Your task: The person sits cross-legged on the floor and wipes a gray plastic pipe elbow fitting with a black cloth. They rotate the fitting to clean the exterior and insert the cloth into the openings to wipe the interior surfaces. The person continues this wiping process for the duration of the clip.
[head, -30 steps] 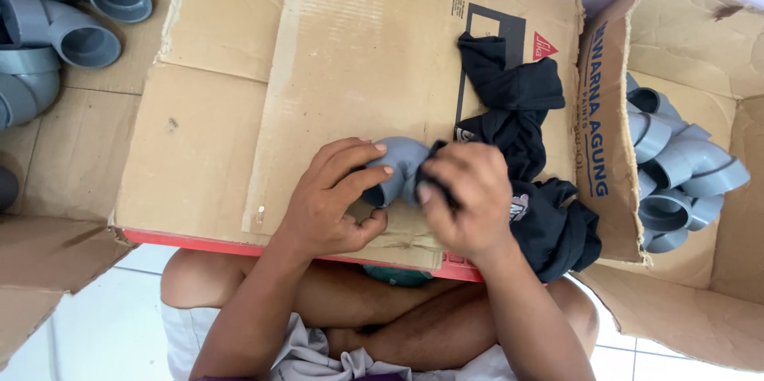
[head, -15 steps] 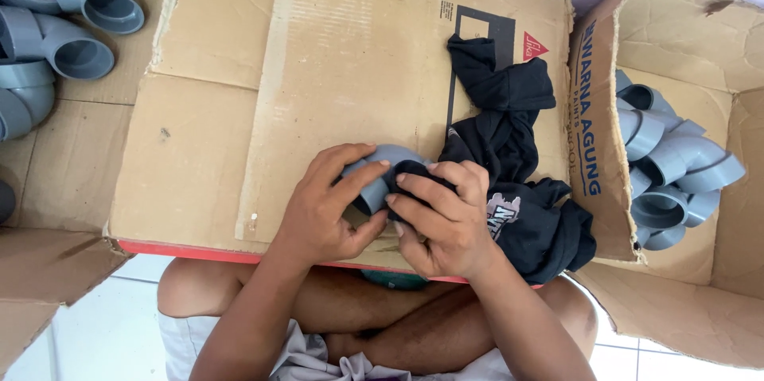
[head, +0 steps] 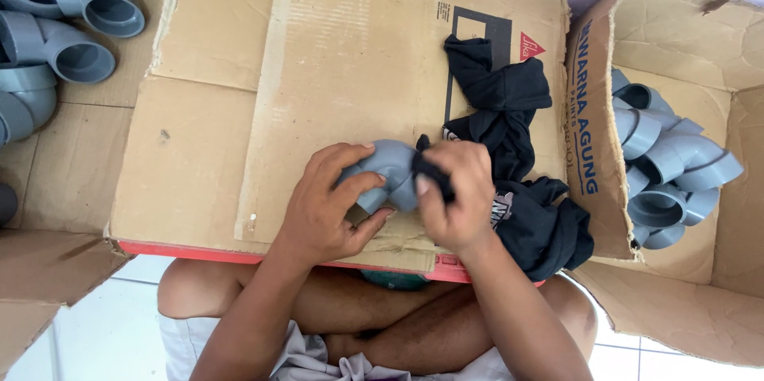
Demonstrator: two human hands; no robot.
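Grey elbow [head: 387, 168], black cloth [head: 509, 122] with a small white print, plain brown cardboard [head: 263, 103] with a red edge and a black and red mark, grey elbows [head: 56, 27] left, grey elbows [head: 672, 166] right, white floor [head: 95, 309]

The hands [head: 398, 198] hide most of the grey pipe elbow [head: 387, 165]; the left-hand elbows [head: 56, 23] are cut off.

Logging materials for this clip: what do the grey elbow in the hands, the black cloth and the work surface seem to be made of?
Grey elbow: probably moulded plastic, smooth with a dull sheen. Black cloth: soft fabric, crumpled in loose folds, matte. Work surface: flattened brown cardboard, creased, with worn edges. The left hand holds the elbow; the right hand presses cloth against it.
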